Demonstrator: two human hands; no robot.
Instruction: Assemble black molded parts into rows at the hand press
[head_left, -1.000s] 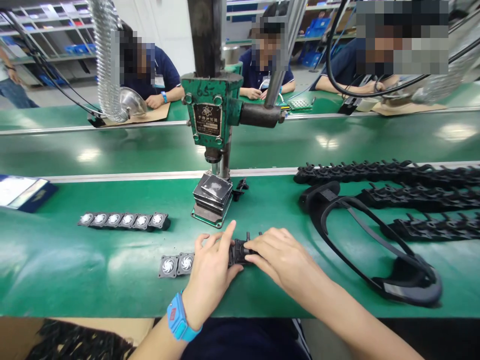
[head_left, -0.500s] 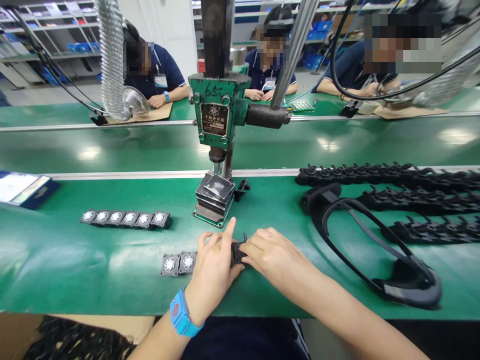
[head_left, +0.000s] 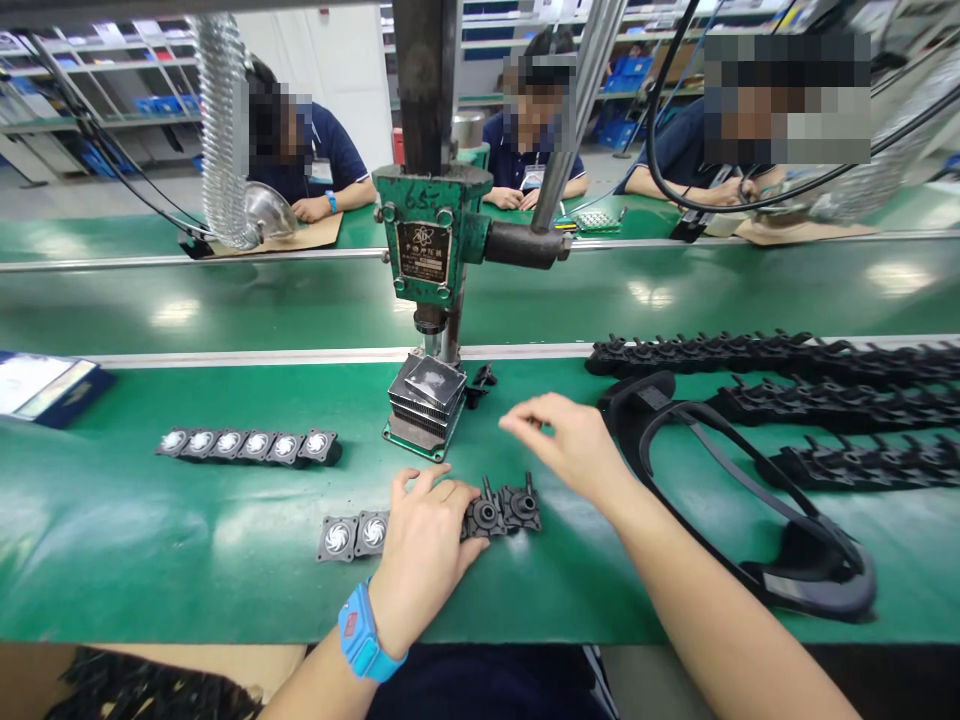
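Note:
My left hand [head_left: 431, 525], with a blue strap at the wrist, is closed over the middle of a row of small square parts, thumb on the near side and fingers on the far side. Left of it, two parts [head_left: 354, 537] show white swirl-shaped impellers. To its right lie two black plastic housings [head_left: 501, 510], each with an upright spout and a round centre. Part of the row is hidden under my palm. My right hand [head_left: 566, 440] is raised above and right of these housings, fingers loosely bent, thumb slightly apart, nothing visible in them.
A green hand press [head_left: 427, 235] stands ahead, finned metal blocks [head_left: 427, 390] beneath it. Another impeller row [head_left: 247, 445] lies left. Rows of black housings [head_left: 847, 400] and a black headband-like frame [head_left: 750, 500] lie right. Co-workers [head_left: 330, 150] sit across the bench.
My right hand has let go of the row and risen up and to the right. Two black housings now show beside my left hand, whose index finger has come down onto the row.

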